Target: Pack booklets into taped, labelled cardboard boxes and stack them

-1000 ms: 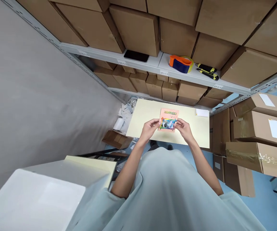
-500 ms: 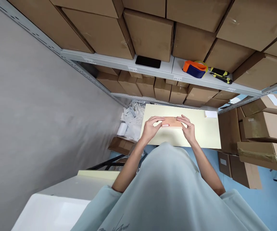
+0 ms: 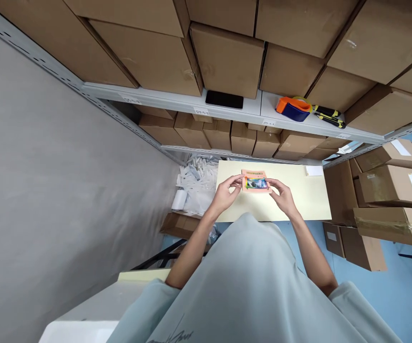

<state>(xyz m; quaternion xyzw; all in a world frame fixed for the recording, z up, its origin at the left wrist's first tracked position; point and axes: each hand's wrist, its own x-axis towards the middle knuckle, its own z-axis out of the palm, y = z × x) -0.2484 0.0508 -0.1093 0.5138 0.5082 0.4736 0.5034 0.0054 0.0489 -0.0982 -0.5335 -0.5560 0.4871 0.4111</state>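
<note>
Between my hands is a small salmon-pink book (image 3: 257, 181) with a colourful picture across its cover. My left hand (image 3: 226, 194) grips its left edge, fingers on top and thumb bent below. At the opposite edge my right hand (image 3: 283, 196) holds it with fingertips and thumb. The book is over the pale yellow tabletop (image 3: 299, 197); whether it touches the surface I cannot tell. Small print on the cover is too fine to read.
A white card stack (image 3: 314, 170) lies at the table's back right. Behind stands a shelf (image 3: 177, 102) of cartons, bearing a black phone (image 3: 224, 99), an orange-and-blue tape dispenser (image 3: 293, 108) and cutters (image 3: 329, 116). White scraps (image 3: 199, 178) lie left; cartons (image 3: 392, 188) are stacked right.
The book has been turned over: its plain orange face with a small red-edged label has given way to the picture side. Both hands stay at its edges. The view has shifted slightly.
</note>
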